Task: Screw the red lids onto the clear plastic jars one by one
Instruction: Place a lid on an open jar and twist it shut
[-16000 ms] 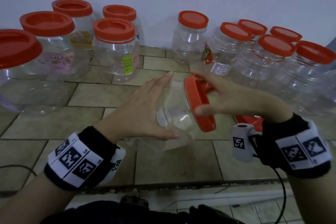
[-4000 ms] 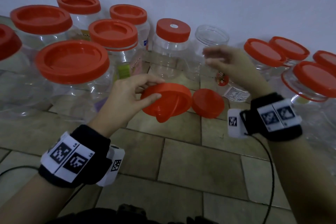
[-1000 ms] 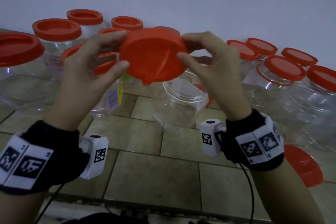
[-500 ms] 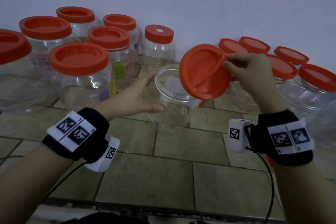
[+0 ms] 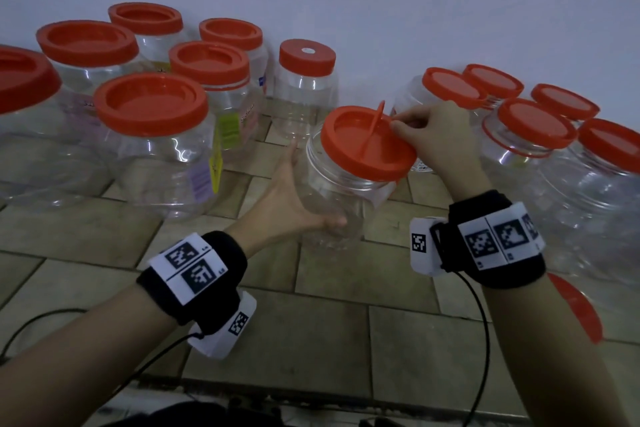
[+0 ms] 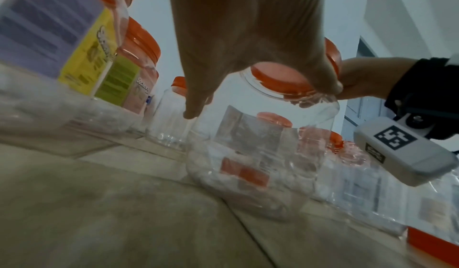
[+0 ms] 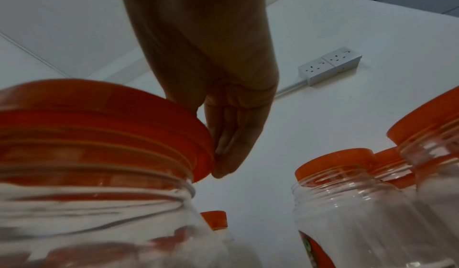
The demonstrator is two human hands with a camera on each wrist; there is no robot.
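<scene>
1. Cradling the clear plastic jar at centre, the left hand wraps its side; fingers hidden behind.
2. Round red screw lid sits atop, tilted.
3. At 3 o'clock, right hand pinches its raised handle.

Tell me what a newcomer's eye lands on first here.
The red lid sitting tilted on the clear jar at the centre, between the two hands: the left hand holds the jar's side, the right hand pinches the lid's raised handle. Next, the capped jars crowding the tiled floor on both sides along the wall.
</scene>
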